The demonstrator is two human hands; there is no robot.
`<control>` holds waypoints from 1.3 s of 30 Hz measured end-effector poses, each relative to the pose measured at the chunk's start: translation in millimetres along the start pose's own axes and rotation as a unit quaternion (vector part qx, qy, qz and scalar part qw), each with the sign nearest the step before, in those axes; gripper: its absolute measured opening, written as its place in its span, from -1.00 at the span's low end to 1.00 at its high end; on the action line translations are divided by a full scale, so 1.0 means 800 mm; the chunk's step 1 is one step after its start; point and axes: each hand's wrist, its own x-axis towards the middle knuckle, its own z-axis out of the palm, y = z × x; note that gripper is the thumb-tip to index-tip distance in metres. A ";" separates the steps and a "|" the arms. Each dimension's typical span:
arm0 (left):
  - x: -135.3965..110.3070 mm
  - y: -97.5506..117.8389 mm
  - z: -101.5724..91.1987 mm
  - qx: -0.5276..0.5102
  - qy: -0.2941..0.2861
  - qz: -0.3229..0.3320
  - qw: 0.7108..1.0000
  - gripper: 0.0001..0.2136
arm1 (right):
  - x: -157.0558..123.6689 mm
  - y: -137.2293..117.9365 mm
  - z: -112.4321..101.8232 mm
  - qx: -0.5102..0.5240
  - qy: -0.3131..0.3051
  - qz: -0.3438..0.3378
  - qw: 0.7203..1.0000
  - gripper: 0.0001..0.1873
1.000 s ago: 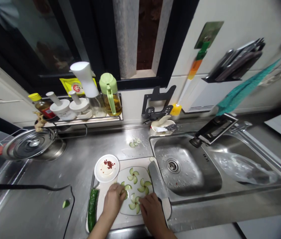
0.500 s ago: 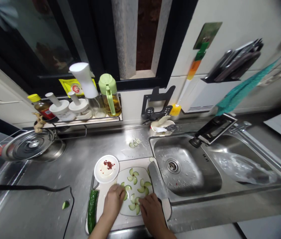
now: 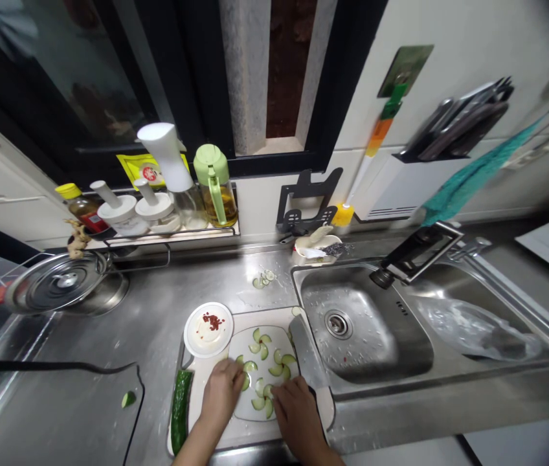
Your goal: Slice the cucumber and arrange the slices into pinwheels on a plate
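Note:
A white plate on a pale cutting board bears green-edged cucumber slices laid out as several pinwheel flowers. My left hand is closed at the plate's left side, its fingertips against the left flower's slices. Whatever it pinches is hidden. Over the plate's lower right edge, my right hand has its fingers bent together beside the lower flower; what is under them cannot be seen. A kitchen knife lies along the board's right side. A whole cucumber rests at the board's left.
A small white dish with red bits stands at the board's upper left. Cucumber scraps and a cut end lie on the steel counter. To the right is a sink; behind, a condiment rack holds bottles and jars.

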 end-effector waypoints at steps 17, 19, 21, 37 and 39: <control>-0.006 0.006 -0.002 0.002 0.015 0.005 1.000 -0.82 | -0.003 0.001 0.000 0.012 0.012 -0.005 1.000 -0.74; -0.006 0.006 -0.003 0.001 0.017 0.002 1.000 -0.81 | -0.004 0.002 0.000 0.013 0.016 -0.011 1.000 -0.75; -0.005 0.006 -0.004 -0.001 0.014 -0.002 1.000 -0.81 | -0.004 0.002 0.000 0.014 0.018 -0.012 1.000 -0.76; 0.011 0.022 0.005 0.086 -0.003 -0.048 0.995 -0.82 | -0.004 0.004 -0.002 0.021 0.029 -0.011 0.999 -0.76; 0.010 0.020 0.001 0.081 0.000 -0.047 0.996 -0.82 | 0.000 0.004 -0.001 0.019 0.034 -0.017 0.999 -0.77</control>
